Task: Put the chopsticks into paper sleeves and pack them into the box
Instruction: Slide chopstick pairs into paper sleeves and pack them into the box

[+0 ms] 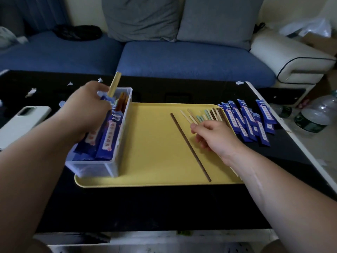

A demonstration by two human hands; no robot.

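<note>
1. Head view: the left hand [87, 106] grips a blue paper-sleeved pair of pale chopsticks [114, 85] over the clear plastic box [116, 143].
2. The right hand [215, 137], fingers curled, pinches loose coloured chopsticks [204, 115] on the yellow tray [155, 143]; empty blue sleeves [249, 121] lie on the black desk [145, 207].

The one camera sits on my head and looks forward and down over my own forearms. It is a wide view, bending the edges. The yellow tray [155, 143] on the black table [145, 207] fills the near middle, close below me. Farther off, at the top of the view, lies the blue sofa [182, 59].
</note>
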